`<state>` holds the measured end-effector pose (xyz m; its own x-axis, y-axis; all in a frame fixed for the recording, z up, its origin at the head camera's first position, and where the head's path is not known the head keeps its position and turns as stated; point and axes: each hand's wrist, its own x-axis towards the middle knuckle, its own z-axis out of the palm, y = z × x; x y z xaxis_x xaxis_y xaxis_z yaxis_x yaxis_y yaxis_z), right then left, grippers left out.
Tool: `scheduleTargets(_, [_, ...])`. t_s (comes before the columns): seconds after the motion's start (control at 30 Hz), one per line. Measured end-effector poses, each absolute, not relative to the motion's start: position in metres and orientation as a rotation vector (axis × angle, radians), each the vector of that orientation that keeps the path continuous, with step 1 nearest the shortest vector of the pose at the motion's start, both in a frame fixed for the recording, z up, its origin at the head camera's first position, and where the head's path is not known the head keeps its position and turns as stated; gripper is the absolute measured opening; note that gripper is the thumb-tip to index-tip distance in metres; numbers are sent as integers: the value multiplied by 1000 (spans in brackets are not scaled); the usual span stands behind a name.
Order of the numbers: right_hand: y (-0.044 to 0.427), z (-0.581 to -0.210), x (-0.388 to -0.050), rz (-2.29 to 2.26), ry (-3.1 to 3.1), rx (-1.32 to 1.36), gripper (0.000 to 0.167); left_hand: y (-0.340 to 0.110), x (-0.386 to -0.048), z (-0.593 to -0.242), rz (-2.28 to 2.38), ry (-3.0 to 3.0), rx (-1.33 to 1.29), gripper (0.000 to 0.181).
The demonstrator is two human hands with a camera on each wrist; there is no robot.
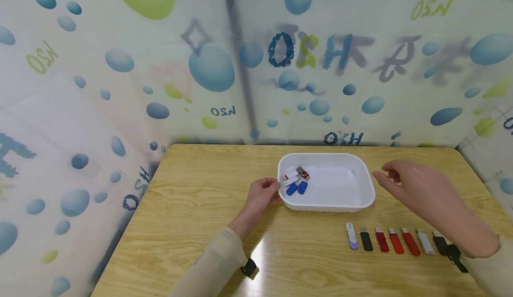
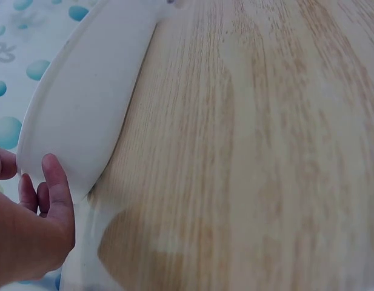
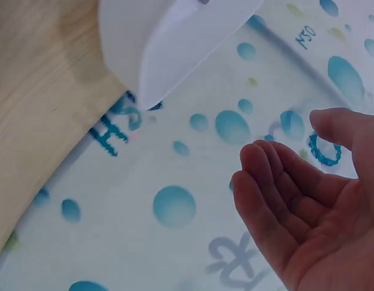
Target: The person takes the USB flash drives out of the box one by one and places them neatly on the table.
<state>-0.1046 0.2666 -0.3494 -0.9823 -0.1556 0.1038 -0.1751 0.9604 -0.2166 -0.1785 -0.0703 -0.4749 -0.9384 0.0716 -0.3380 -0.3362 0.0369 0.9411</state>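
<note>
Wood-grain table point(image 1: 188, 194) w/ glare point(image 1: 258, 252), pale backdrop point(image 1: 136, 87) w/ blue & grn blobs point(image 1: 211, 67).

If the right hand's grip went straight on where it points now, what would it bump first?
Probably the white tray, at its right edge. The head view doesn't settle how high the right hand's grip is, so it might pass over.

The head camera is looking forward and down over the tabletop point(image 1: 192, 190), past its far edge; wrist cameras are closely facing the left hand point(image 2: 38, 233) and right hand point(image 3: 320, 212), all views sharing the white tray point(image 1: 336, 188).
</note>
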Motion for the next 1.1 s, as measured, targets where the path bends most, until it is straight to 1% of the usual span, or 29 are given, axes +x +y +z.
scheduleTargets(0.13, [247, -344, -119, 366, -3028, 330, 37, -70, -178, -475, 1982, 2021, -264, 27])
scheduleTargets(0.3, [220, -352, -138, 409, -3051, 402, 30, -71, -177, -474, 1977, 2028, -274, 27])
scheduleTargets(0.43, [203, -362, -151, 416, -3060, 452, 30, -71, -176, -473, 1982, 2028, -269, 29])
scheduleTargets(0.7, [180, -379, -169, 433, -3130, 424, 29, -70, -177, -472, 1961, 2027, -272, 28])
scheduleTargets(0.93, [165, -394, -180, 463, -3248, 346, 30, -70, -178, -474, 1966, 2039, -259, 29])
scheduleTargets(1.1, [156, -402, -185, 445, -3307, 349, 31, -69, -178, -474, 1980, 2045, -249, 28])
